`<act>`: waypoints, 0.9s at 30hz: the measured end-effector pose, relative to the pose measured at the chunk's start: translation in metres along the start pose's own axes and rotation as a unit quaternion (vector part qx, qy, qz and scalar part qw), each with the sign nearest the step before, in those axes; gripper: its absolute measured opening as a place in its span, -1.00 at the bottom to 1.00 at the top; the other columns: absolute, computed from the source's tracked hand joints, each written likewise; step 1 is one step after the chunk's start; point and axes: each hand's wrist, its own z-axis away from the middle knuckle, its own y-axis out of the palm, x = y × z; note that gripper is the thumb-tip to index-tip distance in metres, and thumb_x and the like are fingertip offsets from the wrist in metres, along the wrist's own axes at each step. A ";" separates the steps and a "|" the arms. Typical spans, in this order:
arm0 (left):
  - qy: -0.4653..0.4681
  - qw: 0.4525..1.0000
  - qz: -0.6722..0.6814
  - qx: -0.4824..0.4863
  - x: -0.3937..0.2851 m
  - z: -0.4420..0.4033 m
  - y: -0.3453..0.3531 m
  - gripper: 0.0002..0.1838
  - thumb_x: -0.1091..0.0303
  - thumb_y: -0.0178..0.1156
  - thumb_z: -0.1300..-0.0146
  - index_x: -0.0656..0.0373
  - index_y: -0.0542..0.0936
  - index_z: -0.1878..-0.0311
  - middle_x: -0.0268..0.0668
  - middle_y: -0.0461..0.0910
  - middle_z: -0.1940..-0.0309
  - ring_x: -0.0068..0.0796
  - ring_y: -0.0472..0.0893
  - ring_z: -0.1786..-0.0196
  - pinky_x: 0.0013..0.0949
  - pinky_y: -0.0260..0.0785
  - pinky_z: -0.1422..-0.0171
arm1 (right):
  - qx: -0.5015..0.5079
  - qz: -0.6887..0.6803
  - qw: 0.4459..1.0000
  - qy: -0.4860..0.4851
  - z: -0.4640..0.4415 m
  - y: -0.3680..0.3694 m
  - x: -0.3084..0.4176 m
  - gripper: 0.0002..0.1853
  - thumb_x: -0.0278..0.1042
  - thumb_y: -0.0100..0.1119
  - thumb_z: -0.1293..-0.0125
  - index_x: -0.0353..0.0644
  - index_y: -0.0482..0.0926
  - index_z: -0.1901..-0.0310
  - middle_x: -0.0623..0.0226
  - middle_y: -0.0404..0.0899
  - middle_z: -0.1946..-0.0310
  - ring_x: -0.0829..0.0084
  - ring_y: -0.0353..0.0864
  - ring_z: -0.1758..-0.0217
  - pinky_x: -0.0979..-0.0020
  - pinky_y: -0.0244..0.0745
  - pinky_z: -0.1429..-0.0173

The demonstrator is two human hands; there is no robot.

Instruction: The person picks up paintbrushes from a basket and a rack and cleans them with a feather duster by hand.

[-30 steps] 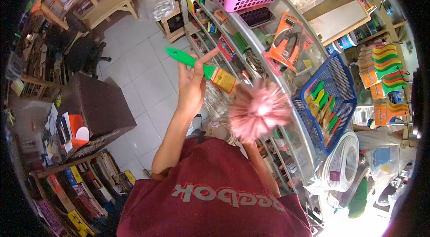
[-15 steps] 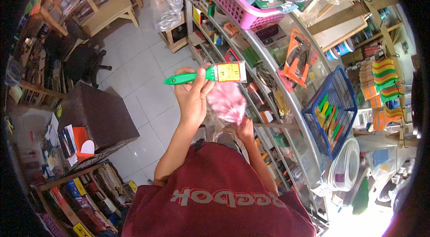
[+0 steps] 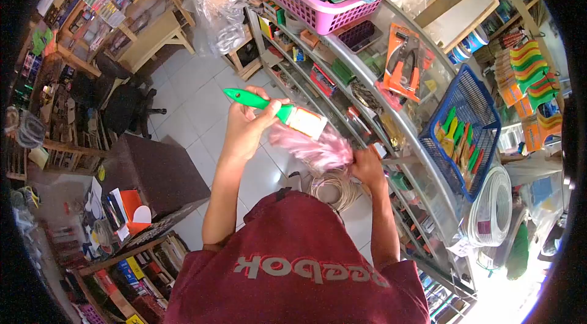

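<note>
A paintbrush with a green handle and a pale label on its head is held by my left hand, fingers wrapped round the handle near the label. My right hand is closed at the right end of a pink fluffy duster; its grip is partly hidden. The duster's blurred fibres lie just below the brush head, and whether they touch it I cannot tell.
A glass display counter curves along the right, bearing a pink basket, orange-handled pliers and a blue basket of brushes. Coiled cable sits beyond. At left stand a dark box-like table and a chair.
The duster has swung from the brush's bristle end to below the brush, my right hand moving right lately. The brush levelled out, then tilted down to the right again in my left hand.
</note>
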 end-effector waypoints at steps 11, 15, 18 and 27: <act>0.042 0.999 -0.002 0.015 0.009 -0.033 -0.023 -0.81 0.56 0.17 -0.23 0.16 0.35 0.20 -0.18 0.59 0.28 -0.29 0.61 0.03 -0.33 0.45 -0.02 | 0.026 0.058 0.998 0.028 -0.011 -0.005 -0.007 -0.68 -0.23 0.16 0.00 -0.26 0.56 0.25 -0.10 0.51 0.41 -0.10 0.47 0.22 0.05 0.36 0.08; -0.011 0.998 0.062 0.031 -0.005 -0.073 -0.042 -0.81 0.55 0.18 -0.22 0.15 0.36 0.21 -0.18 0.58 0.28 -0.31 0.62 0.05 -0.30 0.46 0.00 | -0.007 -0.112 0.992 0.052 -0.037 -0.028 0.034 -0.71 -0.33 0.17 0.04 -0.30 0.54 0.26 -0.10 0.54 0.28 -0.08 0.41 0.07 0.10 0.32 -0.04; 0.004 0.995 0.082 0.058 -0.025 -0.104 -0.058 -0.80 0.53 0.20 -0.21 0.15 0.36 0.21 -0.20 0.58 0.28 -0.31 0.62 0.06 -0.29 0.49 0.06 | 0.059 0.067 0.984 0.155 -0.079 -0.014 0.031 -0.76 -0.39 0.13 0.01 -0.39 0.55 0.34 -0.13 0.56 0.37 -0.10 0.50 0.22 0.09 0.40 0.11; -0.059 0.979 0.177 0.081 -0.030 -0.169 -0.105 -0.80 0.42 0.20 -0.25 0.09 0.36 0.17 -0.06 0.58 0.15 -0.30 0.63 0.11 -0.26 0.52 0.06 | -0.261 -0.171 0.949 0.040 -0.112 0.069 0.089 -0.54 -0.33 0.10 -0.18 -0.37 0.39 -0.10 -0.15 0.43 -0.07 -0.01 0.57 0.10 0.09 0.42 -0.02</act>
